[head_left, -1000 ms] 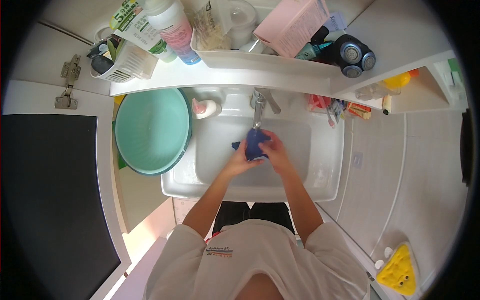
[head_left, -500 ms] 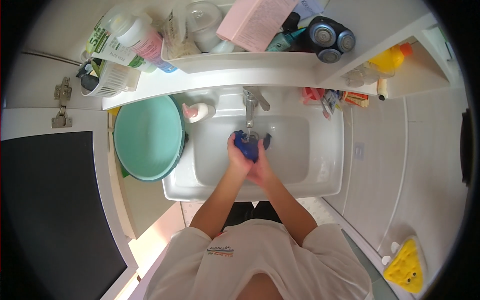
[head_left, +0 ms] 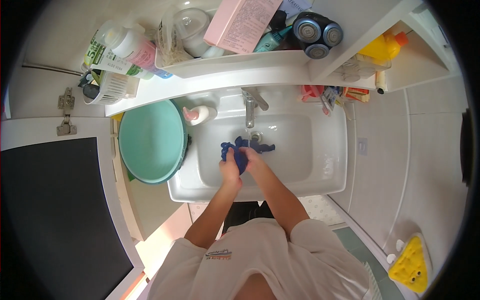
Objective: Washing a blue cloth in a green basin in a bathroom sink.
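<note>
A wet, bunched dark blue cloth (head_left: pixel 240 161) is in both my hands, low over the white washbasin (head_left: pixel 330 165). My left hand (head_left: pixel 230 171) is closed round its left part, with the thumb on top. At its right side my right hand (head_left: pixel 252 160) grips the cloth with bent fingers, partly hidden by the folds. One end of the cloth trails right, onto the basin floor near the drain (head_left: pixel 256 136). From the chrome tap (head_left: pixel 250 114) a thin stream of water runs down just beyond my hands.
A turquoise basin (head_left: pixel 151 141) stands left of the sink, next to a white soap bottle (head_left: pixel 201 115). Toothbrushes and tubes (head_left: pixel 327 99) lie at the back right rim. Overhead, a shelf (head_left: pixel 225 83) holds bottles, a pink box (head_left: pixel 242 25) and a shaver (head_left: pixel 317 34).
Both hands have moved left and slightly nearer to me. The cloth, a compact bundle under the tap before, is now looser, with an end spread toward the drain.
</note>
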